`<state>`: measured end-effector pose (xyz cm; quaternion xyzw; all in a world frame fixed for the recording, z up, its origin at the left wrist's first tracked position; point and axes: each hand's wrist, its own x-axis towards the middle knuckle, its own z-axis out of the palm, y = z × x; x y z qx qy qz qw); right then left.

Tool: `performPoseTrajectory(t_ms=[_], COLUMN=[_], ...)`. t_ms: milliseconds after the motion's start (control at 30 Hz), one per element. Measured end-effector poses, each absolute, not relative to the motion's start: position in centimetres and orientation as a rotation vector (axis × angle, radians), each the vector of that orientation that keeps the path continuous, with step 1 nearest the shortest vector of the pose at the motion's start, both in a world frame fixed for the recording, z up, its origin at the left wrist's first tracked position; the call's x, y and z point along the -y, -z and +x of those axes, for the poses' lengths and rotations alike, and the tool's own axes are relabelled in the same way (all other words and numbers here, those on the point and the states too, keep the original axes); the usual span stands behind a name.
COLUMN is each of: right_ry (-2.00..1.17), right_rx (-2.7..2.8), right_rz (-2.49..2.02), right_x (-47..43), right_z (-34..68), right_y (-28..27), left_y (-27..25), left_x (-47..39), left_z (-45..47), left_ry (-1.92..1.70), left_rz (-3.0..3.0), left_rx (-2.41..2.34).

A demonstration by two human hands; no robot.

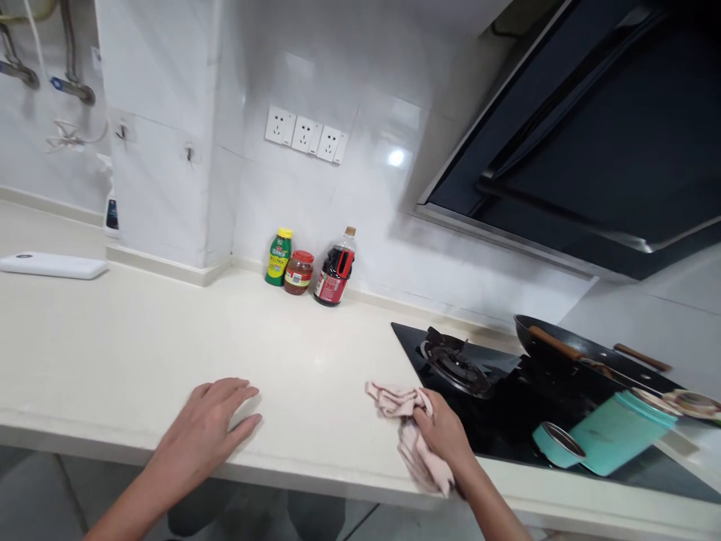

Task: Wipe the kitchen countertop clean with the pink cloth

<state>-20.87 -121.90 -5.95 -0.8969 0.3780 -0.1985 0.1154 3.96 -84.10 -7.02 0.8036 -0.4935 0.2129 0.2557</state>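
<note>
A crumpled pale pink cloth (pixel 420 447) is bunched under my right hand (pixel 442 424), whose fingers are closed on it. It rests on the cream countertop (pixel 315 391) beside the left edge of the black glass gas stove (pixel 490 413), with one end reaching the counter's front edge. Over the counter's front part, to the left, my left hand (pixel 217 413) has its fingers loosely spread and nothing in it. Whether its fingertips touch the surface I cannot tell.
Against the wall stand a green bottle (pixel 278 259), a red-lidded jar (pixel 299 273) and a dark sauce bottle (pixel 334 272). A wok (pixel 563 338), a teal canister (pixel 622 432) and a small teal cup (pixel 557 445) are on the stove. The range hood (pixel 591 135) hangs above.
</note>
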Motion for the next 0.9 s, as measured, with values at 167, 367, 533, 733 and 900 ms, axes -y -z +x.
performPoseTrajectory(t_ms=[167, 367, 533, 733, 900], right_ry=[0.647, 0.383, 0.144, 0.026, 0.065], right_rx=[-1.376, -1.234, -0.576, 0.174, -0.135], right_rz=[-2.605, -2.725, -2.893, -2.777, -2.766], right_x=[123.6, 118.1, 106.9, 100.9, 105.6], right_z=[-12.8, -4.2, -3.3, -9.7, -14.2], right_y=[3.5, 2.0, 2.6, 2.7, 2.7], left_y=[6.7, 6.4, 7.1, 7.6, 6.8], left_x=[84.1, 84.3, 84.3, 84.3, 84.0], left_z=[3.8, 3.7, 4.2, 4.6, 4.1], left_ry=[-0.548, -0.512, -0.528, -0.579, -0.547], left_rz=[2.167, 2.171, 2.131, 2.138, 2.196], left_rx=[1.334, 1.270, 1.192, 1.012, 1.115])
